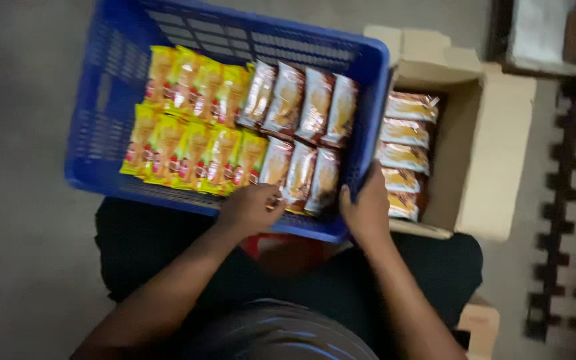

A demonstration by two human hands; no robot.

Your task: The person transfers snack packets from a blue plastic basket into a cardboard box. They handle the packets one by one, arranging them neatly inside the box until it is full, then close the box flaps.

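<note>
Two hands at a blue crate (101, 127): left hand (251, 208), fingers curled, apparently pinching a brown packet (299, 177) into its row; right hand (368, 210) clasps the crate corner, steadying it.

Blue crate (108, 120) packed with packets (235, 127), free strip only along its left wall; cardboard box (495, 140) (half full) open above packets, crate wall crowding it.

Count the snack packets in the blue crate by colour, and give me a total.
Yellow packets: 10
Brown-and-white packets: 7
Total in the blue crate: 17
The left hand rests on the brown-and-white packets.
</note>
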